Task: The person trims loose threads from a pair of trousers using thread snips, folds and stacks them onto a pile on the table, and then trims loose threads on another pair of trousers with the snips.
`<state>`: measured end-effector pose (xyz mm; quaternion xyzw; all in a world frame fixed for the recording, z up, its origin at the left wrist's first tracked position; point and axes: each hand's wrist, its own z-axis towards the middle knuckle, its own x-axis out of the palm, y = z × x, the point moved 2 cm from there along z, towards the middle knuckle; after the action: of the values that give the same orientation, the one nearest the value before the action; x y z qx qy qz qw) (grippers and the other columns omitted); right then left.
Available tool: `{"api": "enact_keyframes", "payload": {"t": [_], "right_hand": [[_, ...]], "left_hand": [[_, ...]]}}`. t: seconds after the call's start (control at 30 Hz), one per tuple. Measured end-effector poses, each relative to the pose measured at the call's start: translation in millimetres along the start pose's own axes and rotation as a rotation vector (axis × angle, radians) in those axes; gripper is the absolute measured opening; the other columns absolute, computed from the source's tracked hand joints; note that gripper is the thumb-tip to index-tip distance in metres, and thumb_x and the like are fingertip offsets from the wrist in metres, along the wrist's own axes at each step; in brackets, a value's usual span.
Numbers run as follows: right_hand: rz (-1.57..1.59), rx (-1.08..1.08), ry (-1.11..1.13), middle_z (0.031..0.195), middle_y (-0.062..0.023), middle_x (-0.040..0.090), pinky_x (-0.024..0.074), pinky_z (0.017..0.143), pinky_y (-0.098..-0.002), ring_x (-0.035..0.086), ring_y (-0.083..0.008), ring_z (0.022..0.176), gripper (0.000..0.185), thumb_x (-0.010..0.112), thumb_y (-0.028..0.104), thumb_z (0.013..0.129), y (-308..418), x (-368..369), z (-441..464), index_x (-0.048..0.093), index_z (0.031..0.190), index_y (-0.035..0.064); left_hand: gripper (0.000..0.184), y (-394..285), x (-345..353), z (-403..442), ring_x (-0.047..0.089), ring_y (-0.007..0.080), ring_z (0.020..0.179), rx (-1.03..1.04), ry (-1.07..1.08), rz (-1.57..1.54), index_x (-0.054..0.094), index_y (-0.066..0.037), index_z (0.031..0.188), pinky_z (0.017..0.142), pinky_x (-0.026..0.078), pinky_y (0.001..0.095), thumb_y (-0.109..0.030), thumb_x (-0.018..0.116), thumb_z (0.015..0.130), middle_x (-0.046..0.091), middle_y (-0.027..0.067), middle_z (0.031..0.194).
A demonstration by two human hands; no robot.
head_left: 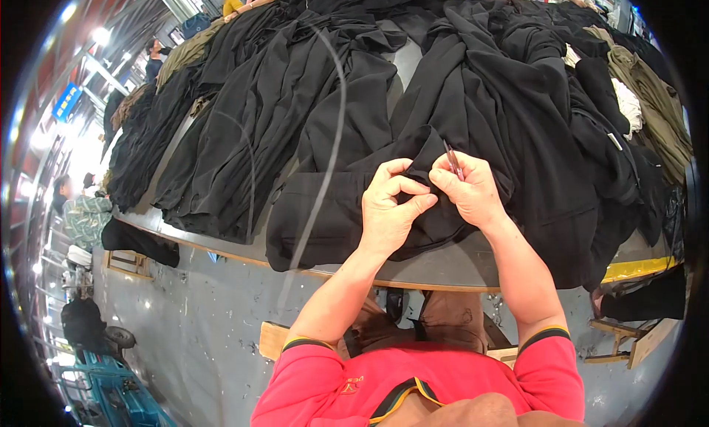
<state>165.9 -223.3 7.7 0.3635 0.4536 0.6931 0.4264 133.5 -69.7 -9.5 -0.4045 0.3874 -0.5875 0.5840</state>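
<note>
Black garments lie heaped in long folds over the table, and both hands are over the near edge of one of them. My left hand is closed in a pinch, thumb and forefinger meeting in a ring just above the black cloth. Whatever is between those fingertips is too small to make out. Close by on the right, my right hand grips a slim, pointed tool, dark reddish with a metal tip, pointing away from me. Its thumb and forefinger are also pressed together against a raised fold of black cloth.
The table's front edge runs just before my body. Olive garments and a white cloth lie at the right. Wooden stools stand on the grey floor. A teal cart is at lower left. Other people are at far left and back.
</note>
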Motion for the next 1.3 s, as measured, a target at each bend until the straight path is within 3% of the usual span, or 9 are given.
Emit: {"api": "enact_keyframes", "payload": {"t": [0.3, 0.5, 0.6, 0.77, 1.0, 1.13, 1.23, 1.27, 1.3], "right_hand": [[-0.06, -0.028, 0.011, 0.067, 0.0075, 0.046, 0.0336, 0.054, -0.0198, 0.039, -0.0017, 0.062, 0.013, 0.063, 0.01, 0.085, -2, 5, -1, 0.057, 0.076, 0.0027], [-0.173, -0.066, -0.006, 0.065, 0.0076, 0.044, 0.0325, 0.053, -0.0207, 0.037, -0.0023, 0.061, 0.015, 0.063, 0.011, 0.084, -3, 5, -1, 0.056, 0.074, 0.0025], [-0.171, -0.073, -0.033, 0.065, 0.0078, 0.044, 0.0319, 0.053, -0.0207, 0.036, -0.0021, 0.061, 0.015, 0.063, 0.011, 0.084, -1, 5, 0, 0.056, 0.073, 0.0025], [-0.136, -0.052, -0.056, 0.067, 0.0082, 0.045, 0.0318, 0.053, -0.0197, 0.037, -0.0013, 0.062, 0.014, 0.064, 0.011, 0.085, 2, 3, 0, 0.058, 0.076, 0.0023], [0.087, 0.065, -0.063, 0.066, 0.0088, 0.047, 0.0311, 0.05, -0.017, 0.039, 0.0004, 0.058, 0.012, 0.065, 0.012, 0.086, 3, -1, 0, 0.06, 0.078, 0.0047], [0.264, 0.128, -0.034, 0.061, 0.01, 0.043, 0.0242, 0.041, -0.016, 0.034, 0.0017, 0.047, 0.011, 0.064, 0.014, 0.087, 5, -8, 1, 0.06, 0.081, 0.0058], [0.284, 0.094, -0.11, 0.059, 0.0092, 0.042, 0.0228, 0.038, -0.016, 0.033, 0.0011, 0.045, 0.011, 0.063, 0.015, 0.086, 9, -18, 2, 0.058, 0.08, 0.0065], [0.314, 0.105, -0.141, 0.058, 0.0088, 0.042, 0.0226, 0.038, -0.0159, 0.032, 0.0009, 0.044, 0.01, 0.063, 0.014, 0.086, 9, -22, 3, 0.058, 0.08, 0.0071], [0.311, 0.087, -0.163, 0.058, 0.0088, 0.042, 0.0224, 0.037, -0.0159, 0.032, 0.0009, 0.043, 0.01, 0.063, 0.013, 0.086, 10, -25, 3, 0.058, 0.08, 0.0073]], "left_hand": [[0.014, 4, 0, -8, 0.051, 0.0144, 0.106, -0.004, 0.012, -0.186, 0.067, 0.0, 0.079, 0.086, 0.044, 0.0277, 0.004, 0.076, 0.069, 0.051, 0.0094, 0.116], [0.011, -7, 5, -17, 0.052, 0.0129, 0.102, 0.292, -0.108, 0.252, 0.067, -0.002, 0.08, 0.087, 0.041, 0.0253, 0.002, 0.075, 0.073, 0.05, 0.0089, 0.122], [0.012, 3, 5, -18, 0.051, 0.0122, 0.101, 0.233, -0.148, 0.028, 0.067, -0.002, 0.08, 0.085, 0.042, 0.0254, 0.001, 0.076, 0.073, 0.049, 0.0089, 0.124], [0.009, -13, 4, -18, 0.046, 0.0205, 0.116, 0.273, -0.117, 0.333, 0.067, -0.006, 0.082, 0.102, 0.03, 0.0349, -0.011, 0.073, 0.077, 0.051, 0.0095, 0.125], [0.009, -17, -11, -31, 0.038, 0.0219, 0.125, 0.261, -0.042, 0.16, 0.063, -0.003, 0.077, 0.106, 0.025, 0.0377, -0.008, 0.071, 0.079, 0.044, 0.0112, 0.133], [0.028, -23, -33, -42, 0.05, 0.0232, 0.114, 0.374, 0.065, 0.033, 0.061, 0.001, 0.07, 0.099, 0.035, 0.0373, -0.015, 0.053, 0.092, 0.058, 0.0164, 0.115], [0.019, -40, -58, -37, 0.058, 0.0244, 0.102, 0.245, -0.104, 0.355, 0.061, 0.002, 0.075, 0.088, 0.041, 0.0304, -0.004, 0.049, 0.088, 0.062, 0.0174, 0.105], [0.011, -44, -69, -25, 0.058, 0.0252, 0.102, 0.325, -0.069, 0.588, 0.062, 0.002, 0.079, 0.089, 0.041, 0.0304, 0.0, 0.053, 0.084, 0.062, 0.0174, 0.104], [0.019, -52, -76, -14, 0.057, 0.028, 0.105, 0.399, -0.056, 0.785, 0.061, 0.001, 0.095, 0.093, 0.041, 0.033, 0.003, 0.06, 0.076, 0.06, 0.0167, 0.108]]}}
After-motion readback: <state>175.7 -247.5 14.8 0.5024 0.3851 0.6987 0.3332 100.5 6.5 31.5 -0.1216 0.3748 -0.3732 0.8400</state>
